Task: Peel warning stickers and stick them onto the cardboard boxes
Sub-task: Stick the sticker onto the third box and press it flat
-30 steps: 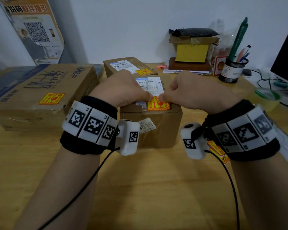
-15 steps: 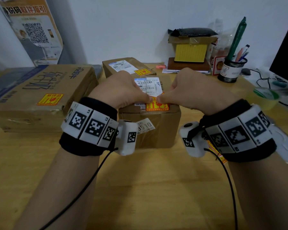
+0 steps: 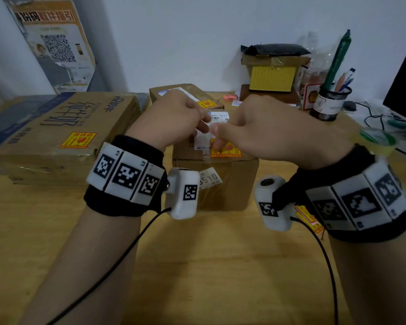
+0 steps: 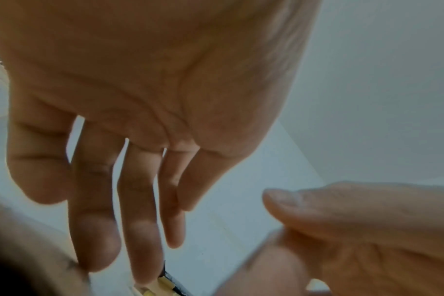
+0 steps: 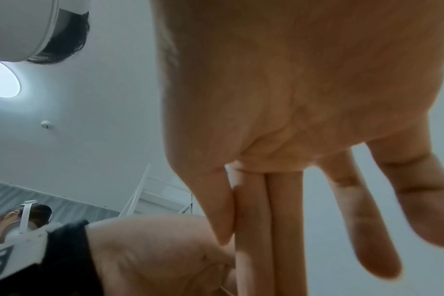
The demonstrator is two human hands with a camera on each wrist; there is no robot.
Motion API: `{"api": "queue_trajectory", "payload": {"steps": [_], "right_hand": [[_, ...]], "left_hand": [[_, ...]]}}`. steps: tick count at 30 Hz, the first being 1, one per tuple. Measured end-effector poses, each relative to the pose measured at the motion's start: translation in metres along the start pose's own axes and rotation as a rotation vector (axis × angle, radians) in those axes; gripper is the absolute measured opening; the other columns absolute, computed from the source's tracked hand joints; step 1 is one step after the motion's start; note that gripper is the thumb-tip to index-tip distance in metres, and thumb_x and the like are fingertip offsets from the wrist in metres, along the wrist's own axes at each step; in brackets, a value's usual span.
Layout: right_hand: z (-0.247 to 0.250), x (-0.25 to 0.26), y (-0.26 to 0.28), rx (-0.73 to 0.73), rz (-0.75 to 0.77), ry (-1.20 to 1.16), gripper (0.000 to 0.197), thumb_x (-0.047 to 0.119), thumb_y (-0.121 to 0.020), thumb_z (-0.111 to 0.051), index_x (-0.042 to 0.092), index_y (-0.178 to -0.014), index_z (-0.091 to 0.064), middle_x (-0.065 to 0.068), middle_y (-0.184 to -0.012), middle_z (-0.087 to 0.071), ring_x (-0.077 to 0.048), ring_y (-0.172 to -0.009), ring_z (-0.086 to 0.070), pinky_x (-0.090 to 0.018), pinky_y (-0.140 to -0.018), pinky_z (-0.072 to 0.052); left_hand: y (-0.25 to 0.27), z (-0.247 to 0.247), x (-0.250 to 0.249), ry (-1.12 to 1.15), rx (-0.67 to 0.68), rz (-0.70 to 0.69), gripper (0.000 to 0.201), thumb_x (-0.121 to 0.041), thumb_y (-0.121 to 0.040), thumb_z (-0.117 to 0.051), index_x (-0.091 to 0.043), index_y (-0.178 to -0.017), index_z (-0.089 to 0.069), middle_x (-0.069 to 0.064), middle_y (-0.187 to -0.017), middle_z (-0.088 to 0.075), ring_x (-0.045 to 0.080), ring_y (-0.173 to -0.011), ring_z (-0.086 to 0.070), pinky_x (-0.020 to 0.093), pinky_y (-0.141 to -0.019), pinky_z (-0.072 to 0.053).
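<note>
A small cardboard box (image 3: 223, 186) stands at the middle of the table. An orange warning sticker (image 3: 227, 151) lies flat on its top, beside a white shipping label (image 3: 204, 139). My left hand (image 3: 183, 118) and right hand (image 3: 256, 130) hover just above the box top, close together. The left wrist view shows the left hand (image 4: 139, 130) with straight fingers and an empty palm. The right hand (image 5: 292, 120) is likewise spread and empty. A stack of orange sticker sheets (image 3: 308, 218) lies on the table under my right wrist.
A large flat box (image 3: 45, 137) at the left carries an orange sticker (image 3: 77, 140). Another box (image 3: 185, 91) behind also has one (image 3: 206, 103). A pen holder (image 3: 329, 103), a yellow box (image 3: 272, 76), a tape roll (image 3: 375, 139) and cables fill the right.
Both hands have lifted off the orange sticker they were pressing on the small box, and their fingers have spread. The sticker stays flat on the box top.
</note>
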State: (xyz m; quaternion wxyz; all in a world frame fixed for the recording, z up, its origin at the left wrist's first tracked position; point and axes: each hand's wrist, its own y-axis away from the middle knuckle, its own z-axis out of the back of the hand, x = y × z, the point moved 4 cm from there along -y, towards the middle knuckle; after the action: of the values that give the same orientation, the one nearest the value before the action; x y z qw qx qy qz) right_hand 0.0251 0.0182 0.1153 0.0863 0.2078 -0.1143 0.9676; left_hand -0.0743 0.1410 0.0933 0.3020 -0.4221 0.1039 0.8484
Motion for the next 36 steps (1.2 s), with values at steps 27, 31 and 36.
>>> {"api": "queue_trajectory", "payload": {"steps": [27,31,36], "right_hand": [[-0.014,0.000,-0.004,0.044,-0.124,0.099,0.048,0.042,-0.100,-0.051,0.014,-0.068,-0.073,-0.001,-0.048,-0.043,-0.015,-0.048,-0.041,-0.029,-0.045,-0.032],[-0.015,-0.001,-0.006,-0.005,-0.124,0.122,0.053,0.038,-0.098,-0.053,0.005,-0.058,-0.059,-0.006,-0.053,-0.036,-0.017,-0.048,-0.031,-0.034,-0.055,-0.044],[-0.012,-0.002,-0.005,0.003,-0.134,0.130,0.039,0.037,-0.095,-0.058,0.006,-0.080,-0.077,-0.005,-0.054,-0.044,-0.017,-0.050,-0.040,-0.030,-0.047,-0.033]], "left_hand": [[0.006,-0.004,-0.002,-0.047,-0.027,0.062,0.034,-0.039,-0.068,-0.057,-0.019,-0.076,-0.082,0.002,-0.084,-0.080,0.022,-0.095,-0.072,0.045,-0.096,-0.055],[0.008,-0.005,-0.004,-0.064,-0.022,0.058,0.035,-0.039,-0.072,-0.057,-0.017,-0.080,-0.083,0.004,-0.088,-0.080,0.022,-0.094,-0.072,0.046,-0.096,-0.054],[0.005,-0.004,-0.003,-0.077,-0.045,0.037,0.027,-0.030,-0.087,-0.059,-0.017,-0.082,-0.082,0.000,-0.088,-0.080,0.018,-0.092,-0.071,0.038,-0.095,-0.054]]}}
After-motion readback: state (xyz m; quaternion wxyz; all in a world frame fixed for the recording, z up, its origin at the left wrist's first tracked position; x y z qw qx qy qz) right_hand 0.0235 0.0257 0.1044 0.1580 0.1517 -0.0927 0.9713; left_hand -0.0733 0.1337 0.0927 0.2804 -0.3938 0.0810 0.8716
